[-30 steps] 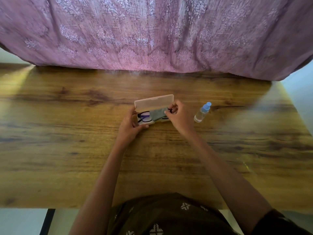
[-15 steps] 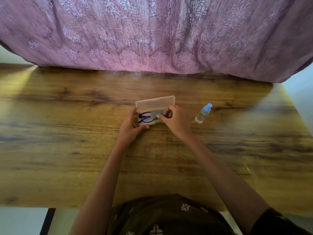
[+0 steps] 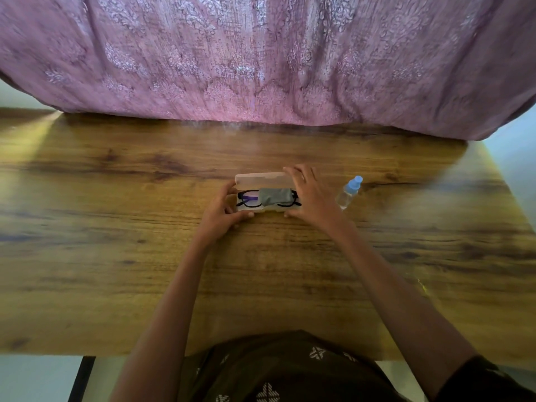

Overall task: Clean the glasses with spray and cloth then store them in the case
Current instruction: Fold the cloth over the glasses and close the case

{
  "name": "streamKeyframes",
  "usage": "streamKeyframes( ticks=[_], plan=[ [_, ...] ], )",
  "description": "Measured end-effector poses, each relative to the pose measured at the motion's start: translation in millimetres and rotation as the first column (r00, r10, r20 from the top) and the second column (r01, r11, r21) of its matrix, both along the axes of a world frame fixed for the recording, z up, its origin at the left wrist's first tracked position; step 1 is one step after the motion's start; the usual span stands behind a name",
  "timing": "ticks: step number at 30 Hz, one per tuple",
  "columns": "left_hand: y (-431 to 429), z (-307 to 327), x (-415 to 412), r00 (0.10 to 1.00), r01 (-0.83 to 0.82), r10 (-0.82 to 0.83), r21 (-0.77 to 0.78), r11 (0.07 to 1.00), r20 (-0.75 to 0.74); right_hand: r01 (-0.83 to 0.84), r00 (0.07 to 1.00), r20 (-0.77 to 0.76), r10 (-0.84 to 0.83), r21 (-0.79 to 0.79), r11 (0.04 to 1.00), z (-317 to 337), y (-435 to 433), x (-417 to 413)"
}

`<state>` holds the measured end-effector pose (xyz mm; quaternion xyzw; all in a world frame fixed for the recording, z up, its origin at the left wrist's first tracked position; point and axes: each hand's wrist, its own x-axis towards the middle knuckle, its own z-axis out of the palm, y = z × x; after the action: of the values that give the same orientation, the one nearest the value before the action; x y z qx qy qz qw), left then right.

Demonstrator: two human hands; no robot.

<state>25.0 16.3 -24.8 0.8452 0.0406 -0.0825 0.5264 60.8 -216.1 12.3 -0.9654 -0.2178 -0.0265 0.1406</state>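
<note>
A pale plastic glasses case [image 3: 262, 179] lies open on the wooden table [image 3: 116, 256], its lid standing up at the back. Inside it lie black-framed glasses [image 3: 249, 197] with a folded grey cloth [image 3: 274, 196] across their middle. My left hand [image 3: 223, 211] grips the case's left end. My right hand [image 3: 311, 195] holds the right end, with its fingertips on the top edge of the lid. A small clear spray bottle [image 3: 348, 192] with a blue cap lies on the table just right of my right hand.
A pink patterned fabric [image 3: 261, 59] hangs along the table's far edge. The table's right edge [image 3: 510, 198] is close to the bottle. A dark table leg [image 3: 82, 378] shows at the lower left.
My right hand has let go of the grey cloth, which now rests on the glasses, and moved up to the case lid's right corner. My left hand stays on the case's left end.
</note>
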Motion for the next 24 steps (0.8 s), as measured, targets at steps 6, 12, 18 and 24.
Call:
streamKeyframes(
  ticks=[6, 12, 18, 24],
  plan=[
    [-0.9, 1.4, -1.5, 1.000, 0.002, -0.002, -0.041, 0.999, 0.002, -0.043, 0.998, 0.039, 0.042, 0.036, 0.998, -4.4, -4.7, -7.5],
    [-2.3, 0.2, -3.1, 0.998, -0.001, 0.004, -0.047, 0.999, 0.058, -0.085, 0.996, 0.032, 0.082, 0.107, 0.991, -12.5, -4.6, -21.9],
    [-6.2, -9.1, -5.5, 0.970, -0.042, 0.027, 0.059, 0.997, 0.243, -0.082, 0.991, 0.106, 0.076, 0.053, 0.995, -18.2, -3.5, -28.2],
    [-10.2, -14.2, -4.5, 0.950, -0.114, 0.065, 0.145, 0.983, 0.306, -0.088, 0.986, 0.144, 0.080, 0.053, 0.995, -24.6, -1.8, -28.9]
  ],
)
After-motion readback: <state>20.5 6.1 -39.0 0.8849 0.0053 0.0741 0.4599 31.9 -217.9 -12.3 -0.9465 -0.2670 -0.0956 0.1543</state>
